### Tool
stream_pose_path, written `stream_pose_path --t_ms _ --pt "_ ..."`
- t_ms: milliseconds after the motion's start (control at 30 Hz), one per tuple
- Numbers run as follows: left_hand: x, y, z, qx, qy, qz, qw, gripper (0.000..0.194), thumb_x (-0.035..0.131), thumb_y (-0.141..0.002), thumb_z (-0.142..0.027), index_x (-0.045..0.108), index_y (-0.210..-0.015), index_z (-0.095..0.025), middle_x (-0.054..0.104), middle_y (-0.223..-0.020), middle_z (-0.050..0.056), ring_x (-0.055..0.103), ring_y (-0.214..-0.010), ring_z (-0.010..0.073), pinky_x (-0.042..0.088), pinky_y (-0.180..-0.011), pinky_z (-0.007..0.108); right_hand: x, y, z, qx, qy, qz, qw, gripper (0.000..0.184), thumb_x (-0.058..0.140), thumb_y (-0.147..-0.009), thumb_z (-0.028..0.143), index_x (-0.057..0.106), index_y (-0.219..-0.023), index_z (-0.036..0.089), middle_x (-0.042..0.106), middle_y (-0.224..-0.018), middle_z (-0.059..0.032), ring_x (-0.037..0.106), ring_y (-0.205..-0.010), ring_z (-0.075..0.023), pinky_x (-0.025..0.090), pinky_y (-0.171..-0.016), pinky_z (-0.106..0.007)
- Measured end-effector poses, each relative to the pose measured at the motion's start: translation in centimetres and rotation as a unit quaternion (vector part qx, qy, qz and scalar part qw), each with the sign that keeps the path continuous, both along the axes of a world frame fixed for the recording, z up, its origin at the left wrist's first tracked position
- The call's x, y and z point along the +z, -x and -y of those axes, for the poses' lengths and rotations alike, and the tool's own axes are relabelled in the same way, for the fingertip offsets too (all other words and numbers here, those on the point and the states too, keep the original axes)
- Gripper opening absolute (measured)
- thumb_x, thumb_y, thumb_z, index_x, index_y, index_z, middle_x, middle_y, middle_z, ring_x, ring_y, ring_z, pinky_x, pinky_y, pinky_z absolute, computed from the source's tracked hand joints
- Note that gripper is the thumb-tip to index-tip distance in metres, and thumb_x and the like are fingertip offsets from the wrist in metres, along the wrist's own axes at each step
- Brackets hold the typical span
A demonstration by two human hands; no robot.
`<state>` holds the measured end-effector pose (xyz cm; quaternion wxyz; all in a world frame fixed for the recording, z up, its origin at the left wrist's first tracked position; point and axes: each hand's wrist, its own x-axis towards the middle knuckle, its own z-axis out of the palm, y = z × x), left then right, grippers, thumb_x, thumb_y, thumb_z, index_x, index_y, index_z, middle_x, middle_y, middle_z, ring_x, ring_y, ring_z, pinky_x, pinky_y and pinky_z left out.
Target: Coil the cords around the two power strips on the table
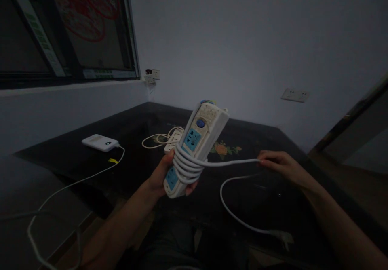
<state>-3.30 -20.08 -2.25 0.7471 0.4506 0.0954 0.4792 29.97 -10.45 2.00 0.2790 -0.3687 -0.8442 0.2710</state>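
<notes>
My left hand (163, 173) grips the lower end of a white power strip (209, 120) with blue socket faces and a blue switch, tilted above the table. Several turns of its white cord (188, 167) lie wrapped around the strip's lower half. From these turns the cord stretches right to my right hand (274, 163), which pinches it between thumb and fingers. Past that hand the loose cord curves back over the table and ends in a plug (283, 236) near the front edge. The fingers behind the strip are partly hidden.
On the dark table (136, 124) lie a white power bank (100, 142) with a cable running off left, a yellow scrap (113, 161) and a second white power strip (173, 140) with a coiled cord. Wall sockets (295, 95) sit behind, and a window (91, 27) is at left.
</notes>
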Motion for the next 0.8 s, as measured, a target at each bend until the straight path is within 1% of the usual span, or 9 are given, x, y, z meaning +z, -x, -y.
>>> stream_pose_path --t_ms 167,300,400,467,533,600,667,733,800 --pt "-0.3 1.7 0.4 -0.027 0.000 0.004 1.000 0.065 0.050 -0.074 -0.071 0.061 -0.100 -0.013 0.062 -0.058 0.004 0.054 -0.043 0.0136 0.039 -0.038 0.020 1.8 1.2 0.9 0.003 -0.165 0.004 0.986 0.033 0.058 -0.085 0.047 0.069 -0.075 0.017 0.064 -0.069 -0.0049 0.059 -0.063 -0.0161 0.045 -0.057 -0.028" --pt "-0.2 2.9 0.5 -0.094 -0.018 -0.072 0.993 0.074 0.049 -0.068 -0.077 0.065 -0.095 -0.011 0.061 -0.057 0.006 0.051 -0.041 0.0149 0.039 -0.038 0.025 2.6 2.6 0.6 0.009 -0.275 0.062 0.960 0.030 0.052 -0.090 0.042 0.068 -0.081 0.019 0.066 -0.071 -0.0051 0.062 -0.065 -0.0165 0.046 -0.059 -0.027" --pt "1.2 3.0 0.5 -0.077 -0.086 -0.188 0.975 0.074 0.058 -0.063 -0.075 0.067 -0.101 -0.012 0.067 -0.071 0.009 0.058 -0.053 0.0205 0.046 -0.048 0.031 3.5 4.0 -0.4 0.030 -0.290 0.114 0.950 0.033 0.046 -0.092 0.042 0.067 -0.081 0.019 0.067 -0.069 -0.0040 0.062 -0.061 -0.0154 0.043 -0.056 -0.026" --pt "2.7 2.7 0.5 -0.047 -0.137 -0.258 0.955 0.062 0.069 -0.062 -0.062 0.068 -0.103 -0.015 0.070 -0.089 0.011 0.063 -0.071 0.0241 0.049 -0.061 0.033 4.5 5.0 -1.1 0.035 -0.297 0.130 0.945 0.036 0.045 -0.093 0.043 0.068 -0.080 0.019 0.067 -0.066 -0.0034 0.061 -0.057 -0.0146 0.041 -0.053 -0.025" --pt "4.1 2.0 0.5 -0.011 -0.253 -0.387 0.887 0.051 0.070 -0.067 -0.052 0.068 -0.106 -0.019 0.070 -0.096 0.008 0.063 -0.081 0.0236 0.048 -0.070 0.030 5.9 5.8 -1.6 0.022 -0.303 0.139 0.942 0.036 0.046 -0.092 0.045 0.068 -0.081 0.018 0.065 -0.062 -0.0022 0.059 -0.053 -0.0131 0.038 -0.051 -0.024" --pt "4.8 1.2 0.6 0.029 -0.341 -0.495 0.798 0.044 0.068 -0.071 -0.047 0.067 -0.108 -0.022 0.070 -0.087 0.004 0.063 -0.074 0.0202 0.045 -0.067 0.025 7.4 6.6 -1.7 0.023 -0.312 0.153 0.937 0.036 0.049 -0.091 0.046 0.069 -0.081 0.018 0.064 -0.060 -0.0012 0.057 -0.052 -0.0118 0.037 -0.051 -0.024" --pt "4.8 0.4 0.7 0.078 -0.381 -0.566 0.726 0.045 0.068 -0.072 -0.048 0.067 -0.109 -0.023 0.068 -0.075 0.001 0.061 -0.064 0.0183 0.042 -0.062 0.024 8.8 7.4 -1.3 0.031 -0.331 0.168 0.928 0.035 0.050 -0.090 0.047 0.069 -0.082 0.019 0.063 -0.059 -0.0002 0.057 -0.052 -0.0112 0.035 -0.052 -0.024" --pt "4.2 0.0 0.3 0.134 -0.395 -0.604 0.679 0.049 0.068 -0.070 -0.052 0.066 -0.110 -0.024 0.066 -0.068 0.001 0.060 -0.059 0.0197 0.041 -0.062 0.025 9.9 8.2 -0.5 0.041 -0.361 0.185 0.913 0.033 0.052 -0.090 0.047 0.069 -0.082 0.020 0.063 -0.061 0.0005 0.058 -0.054 -0.0112 0.034 -0.053 -0.024" --pt "3.3 -0.2 -0.4 0.189 -0.401 -0.617 0.650 0.053 0.068 -0.069 -0.056 0.066 -0.111 -0.024 0.064 -0.064 0.003 0.061 -0.059 0.0229 0.042 -0.064 0.028 10.5 9.0 0.8 0.047 -0.394 0.197 0.896 0.032 0.052 -0.090 0.047 0.069 -0.081 0.021 0.063 -0.063 0.0008 0.058 -0.057 -0.0116 0.033 -0.054 -0.024"
